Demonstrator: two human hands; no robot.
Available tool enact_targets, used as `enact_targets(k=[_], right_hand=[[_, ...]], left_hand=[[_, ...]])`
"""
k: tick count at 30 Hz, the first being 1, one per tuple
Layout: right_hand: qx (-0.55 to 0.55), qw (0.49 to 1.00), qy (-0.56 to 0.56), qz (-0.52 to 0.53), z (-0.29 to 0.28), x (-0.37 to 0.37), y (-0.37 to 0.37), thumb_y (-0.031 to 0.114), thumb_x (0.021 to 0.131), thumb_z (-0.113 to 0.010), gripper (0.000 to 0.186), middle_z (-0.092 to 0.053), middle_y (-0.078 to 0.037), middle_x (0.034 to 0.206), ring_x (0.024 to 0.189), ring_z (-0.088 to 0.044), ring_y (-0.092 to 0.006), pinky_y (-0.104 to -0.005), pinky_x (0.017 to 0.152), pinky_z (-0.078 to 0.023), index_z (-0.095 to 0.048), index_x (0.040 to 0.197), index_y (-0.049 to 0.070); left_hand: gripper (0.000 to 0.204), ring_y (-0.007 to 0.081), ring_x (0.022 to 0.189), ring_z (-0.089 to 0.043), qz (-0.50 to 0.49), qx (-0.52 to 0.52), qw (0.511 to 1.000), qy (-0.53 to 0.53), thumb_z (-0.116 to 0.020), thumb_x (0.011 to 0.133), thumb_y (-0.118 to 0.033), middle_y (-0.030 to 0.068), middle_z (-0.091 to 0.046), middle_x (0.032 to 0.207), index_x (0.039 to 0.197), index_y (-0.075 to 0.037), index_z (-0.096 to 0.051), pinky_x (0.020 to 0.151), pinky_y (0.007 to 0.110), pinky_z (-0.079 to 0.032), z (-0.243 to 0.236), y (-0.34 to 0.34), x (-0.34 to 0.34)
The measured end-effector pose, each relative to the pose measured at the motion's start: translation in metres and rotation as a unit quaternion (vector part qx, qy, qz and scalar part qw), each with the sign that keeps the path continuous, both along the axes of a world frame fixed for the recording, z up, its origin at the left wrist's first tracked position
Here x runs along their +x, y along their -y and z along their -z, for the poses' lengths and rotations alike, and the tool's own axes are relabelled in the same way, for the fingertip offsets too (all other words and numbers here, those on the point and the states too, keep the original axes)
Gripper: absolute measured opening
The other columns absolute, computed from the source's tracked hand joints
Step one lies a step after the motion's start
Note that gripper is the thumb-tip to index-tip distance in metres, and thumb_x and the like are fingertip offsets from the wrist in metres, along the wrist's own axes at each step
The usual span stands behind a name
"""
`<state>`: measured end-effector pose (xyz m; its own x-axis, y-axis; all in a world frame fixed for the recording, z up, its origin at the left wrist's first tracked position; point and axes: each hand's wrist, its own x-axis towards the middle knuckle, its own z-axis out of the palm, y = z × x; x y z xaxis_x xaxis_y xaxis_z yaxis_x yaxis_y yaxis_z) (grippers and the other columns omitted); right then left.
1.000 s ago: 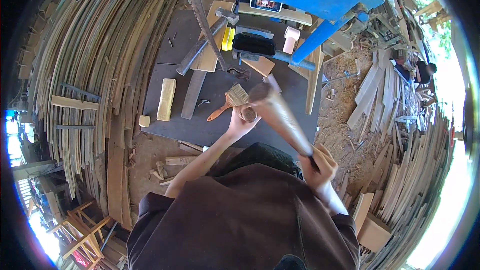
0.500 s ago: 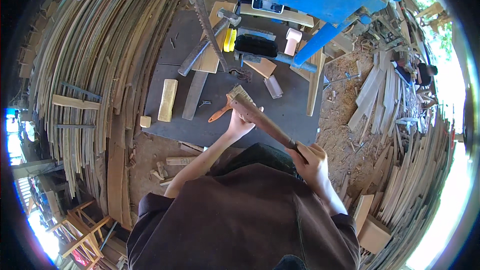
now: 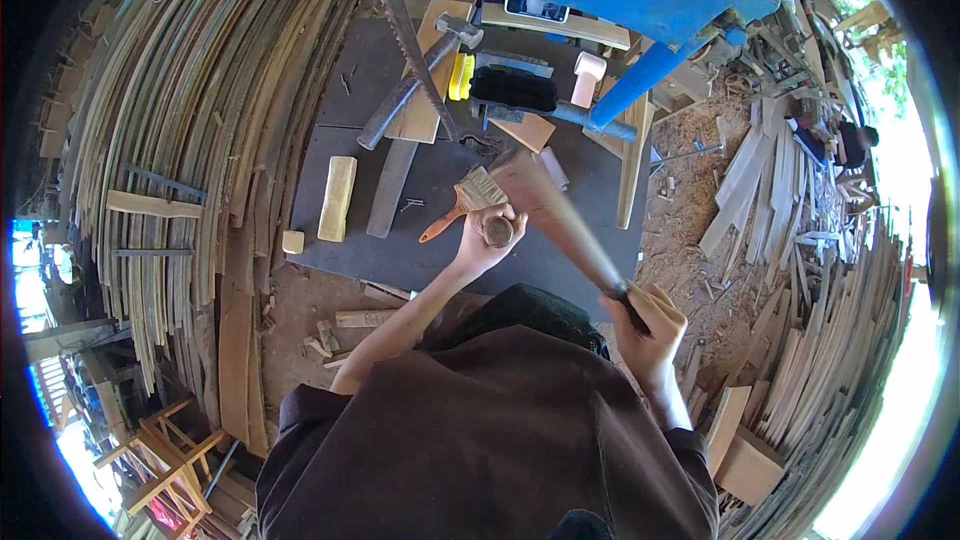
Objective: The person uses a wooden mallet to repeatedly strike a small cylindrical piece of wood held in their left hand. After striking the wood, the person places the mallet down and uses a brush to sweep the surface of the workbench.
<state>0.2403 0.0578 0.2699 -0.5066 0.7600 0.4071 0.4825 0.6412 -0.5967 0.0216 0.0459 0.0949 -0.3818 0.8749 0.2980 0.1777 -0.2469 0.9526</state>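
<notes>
The right hand (image 3: 652,328) clenches the dark handle of a long brown tool (image 3: 562,220), seemingly a blade though blurred. Over the dark tabletop (image 3: 390,258), the left hand (image 3: 478,245) grasps a round-ended brown wooden piece (image 3: 497,231), just short of an orange-handled paintbrush (image 3: 462,204).

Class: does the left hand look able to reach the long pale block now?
Probably yes: only low things, like the brush, seem to lie between the left hand and the long pale block, though that hand grips a round-ended piece.
</notes>
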Motion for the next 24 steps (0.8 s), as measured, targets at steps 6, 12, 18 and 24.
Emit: enact_targets(k=[6, 12, 18, 24], right_hand=[[-0.024, 0.993, 0.116, -0.021, 0.025, 0.005, -0.008, 0.01, 0.075, -0.075, 0.02, -0.058, -0.009, 0.06, 0.043, -0.043, -0.0201, -0.0327, 0.046, -0.037, -0.066, 0.089, -0.001], [-0.064, 0.996, 0.009, 0.063, -0.003, 0.003, -0.004, 0.007, 0.077, -0.074, 0.019, -0.058, -0.009, 0.062, 0.05, -0.048, -0.0174, -0.0298, 0.048, -0.038, -0.067, 0.092, -0.003], [-0.144, 0.981, 0.016, 0.13, 0.007, 0.018, -0.008, 0.01, 0.079, -0.074, 0.02, -0.055, -0.009, 0.06, 0.051, -0.049, -0.0145, -0.0274, 0.049, -0.039, -0.067, 0.092, -0.004], [-0.189, 0.974, 0.044, 0.116, 0.023, 0.02, -0.003, 0.014, 0.08, -0.073, 0.018, -0.055, -0.009, 0.058, 0.049, -0.049, -0.0149, -0.0284, 0.049, -0.039, -0.067, 0.086, -0.002]], left_hand=[[0.027, 0.0046, 0.051, -0.048, -0.002, 0.04, 0.999, 0.023, -0.071, 0.077, -0.001, -0.0011, -0.049, 0.055, 0.064, -0.004, -0.047, 0.048, 0.024, -0.036, -0.004, -0.006, 0.007], [0.031, 0.0045, 0.049, -0.046, 0.046, 0.0, 0.998, 0.052, -0.067, 0.082, 0.0, -0.0011, -0.048, 0.055, 0.06, -0.005, -0.045, 0.046, 0.024, -0.035, 0.001, -0.009, -0.003], [0.031, 0.005, 0.058, -0.041, -0.053, -0.052, 0.99, 0.116, -0.062, 0.089, -0.006, -0.0031, -0.046, 0.064, 0.065, -0.007, -0.043, 0.054, 0.023, -0.034, 0.002, -0.008, -0.022], [0.025, 0.0047, 0.062, -0.043, -0.048, -0.042, 0.954, 0.293, -0.062, 0.09, -0.007, -0.0018, -0.049, 0.066, 0.07, -0.009, -0.046, 0.055, 0.022, -0.034, 0.015, -0.004, -0.05]])
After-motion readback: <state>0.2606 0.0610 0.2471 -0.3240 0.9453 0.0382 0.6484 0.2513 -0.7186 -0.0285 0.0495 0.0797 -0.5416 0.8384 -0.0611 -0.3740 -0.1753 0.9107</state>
